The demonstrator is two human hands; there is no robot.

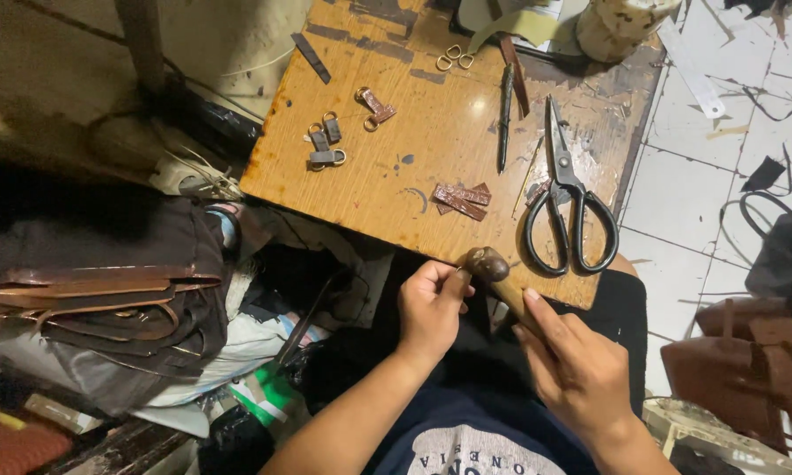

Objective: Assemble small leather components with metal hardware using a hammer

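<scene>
At the near edge of the tabletop [431, 167], the right hand [581, 369] grips a wooden-handled hammer [493, 268] while the left hand [431, 303] pinches something small beneath its head, likely mid-tapping, calling for steady aim.

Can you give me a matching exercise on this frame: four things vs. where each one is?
Things:
1. scissors
2. hammer
3. brown leather strips
4. loose metal rings

Places:
A. near the far edge of the wooden board
B. middle of the board, left of the scissors
C. held at the near edge, between the left hand and the right hand
D. lying flat on the right side of the board, handles toward the person

Pairs: 1-D, 2-C, 3-B, 4-A
</scene>
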